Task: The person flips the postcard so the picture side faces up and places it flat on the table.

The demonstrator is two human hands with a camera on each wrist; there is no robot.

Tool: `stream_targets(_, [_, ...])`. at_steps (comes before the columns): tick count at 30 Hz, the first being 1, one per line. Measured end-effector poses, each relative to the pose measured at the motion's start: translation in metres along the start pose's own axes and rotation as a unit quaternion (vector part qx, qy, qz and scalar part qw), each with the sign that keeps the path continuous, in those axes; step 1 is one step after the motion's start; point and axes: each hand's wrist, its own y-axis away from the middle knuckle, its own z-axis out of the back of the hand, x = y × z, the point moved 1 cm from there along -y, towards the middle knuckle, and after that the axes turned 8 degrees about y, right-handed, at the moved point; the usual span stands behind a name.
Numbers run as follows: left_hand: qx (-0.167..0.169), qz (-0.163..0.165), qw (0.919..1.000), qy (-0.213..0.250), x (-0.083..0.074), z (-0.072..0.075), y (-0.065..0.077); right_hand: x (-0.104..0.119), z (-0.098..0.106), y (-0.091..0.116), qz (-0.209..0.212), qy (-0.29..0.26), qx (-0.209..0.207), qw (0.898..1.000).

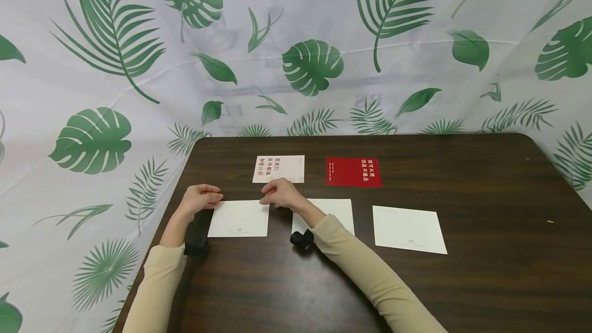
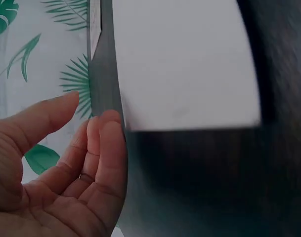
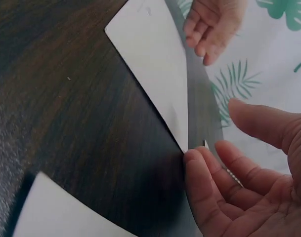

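Note:
A white card [image 1: 239, 219] lies at the left of the dark table, blank but for a small mark near its front edge. My left hand [image 1: 200, 200] is at its far left corner, fingers loosely bent and thumb held apart. At the far right corner is my right hand [image 1: 283, 194]. In the right wrist view its fingertips [image 3: 193, 157] are right at the card's corner, with the thumb well away from them. The left fingertips [image 2: 110, 118] likewise lie beside the card's corner. Neither thumb presses on the card.
A second white card [image 1: 339, 209] lies partly under my right forearm, and a third [image 1: 409, 227] farther right. Behind them are a pale pink printed card [image 1: 287, 164] and a red printed card [image 1: 353, 171]. A leaf-patterned curtain [image 1: 259, 71] hangs beyond the table.

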Motion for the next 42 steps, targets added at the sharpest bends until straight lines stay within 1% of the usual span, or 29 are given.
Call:
stream_targets(5, [0.011,-0.017,0.9981,-0.059,0.005,0.006,0.001,0.001,-0.003,-0.001,0.005,0.067,-0.032,0.997])
stream_targets(10, [0.012,-0.036,0.9914,-0.125,0.007,0.011,0.001,0.0,-0.007,-0.004,0.017,0.109,-0.052,0.993])
stream_targets(12, [0.013,-0.045,0.9884,-0.144,0.007,0.011,0.002,0.0,-0.008,-0.004,0.025,0.136,-0.058,0.989])
stream_targets(17, [0.016,-0.059,0.9837,-0.169,0.008,0.009,0.004,0.002,-0.011,-0.007,0.028,0.198,-0.061,0.978])
stream_targets(23, [0.013,-0.08,0.978,-0.192,0.008,0.007,0.006,0.001,-0.014,-0.008,0.032,0.228,-0.055,0.971])
stream_targets(25, [0.015,-0.084,0.9768,-0.197,0.008,0.006,0.006,0.001,-0.015,-0.008,0.038,0.24,-0.057,0.968])
stream_targets(30, [0.02,-0.093,0.9737,-0.207,0.008,0.006,0.005,0.004,-0.015,-0.008,0.04,0.266,-0.059,0.961])
stream_targets(34, [0.034,-0.099,0.971,-0.215,0.006,0.005,0.007,0.007,-0.015,-0.008,0.034,0.274,-0.054,0.96])
stream_targets(38, [0.054,-0.11,0.965,-0.232,0.005,0.005,0.009,0.008,-0.015,-0.009,0.03,0.279,-0.051,0.959])
stream_targets(40, [0.063,-0.121,0.9608,-0.242,0.004,0.005,0.009,0.008,-0.015,-0.009,0.029,0.284,-0.051,0.957])
stream_targets(42, [0.068,-0.127,0.9588,-0.244,0.005,0.005,0.008,0.009,-0.015,-0.01,0.03,0.29,-0.051,0.955])
